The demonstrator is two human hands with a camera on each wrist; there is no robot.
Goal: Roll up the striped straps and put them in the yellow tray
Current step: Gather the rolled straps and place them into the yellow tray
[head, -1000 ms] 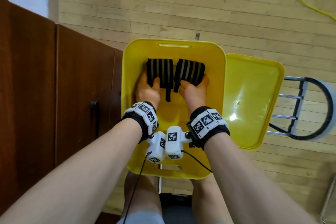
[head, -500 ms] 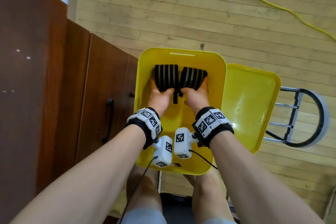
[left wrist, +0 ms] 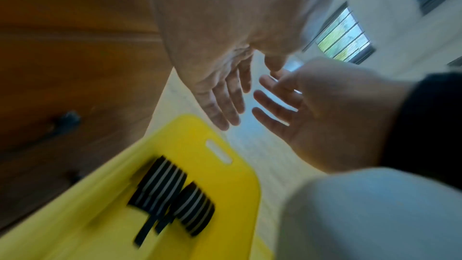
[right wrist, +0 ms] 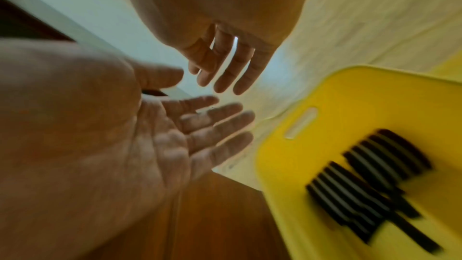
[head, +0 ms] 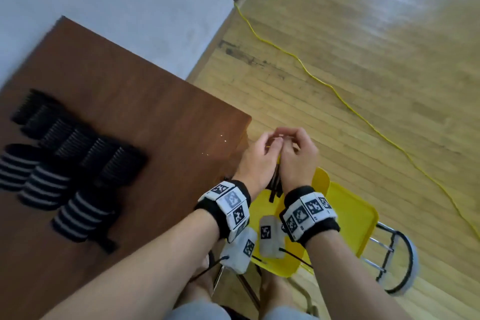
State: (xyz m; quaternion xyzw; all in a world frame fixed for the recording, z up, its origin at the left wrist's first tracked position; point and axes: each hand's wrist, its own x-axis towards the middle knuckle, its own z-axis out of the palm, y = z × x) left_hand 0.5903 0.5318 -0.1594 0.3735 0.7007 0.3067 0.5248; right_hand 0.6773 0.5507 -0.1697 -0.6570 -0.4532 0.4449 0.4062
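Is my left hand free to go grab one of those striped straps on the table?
Probably yes: the left hand is open and holds nothing, and the striped straps lie uncovered on the brown table to its left.

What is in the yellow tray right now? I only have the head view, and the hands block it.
Observer: The left wrist view shows two rolled striped straps lying in the yellow tray.
Operator: Is either hand holding anything?
Observer: No. The left hand and the right hand are both empty, with fingers straight.
Operator: Where in the tray do the rolls sit?
Observer: Side by side at the end with the handle slot.
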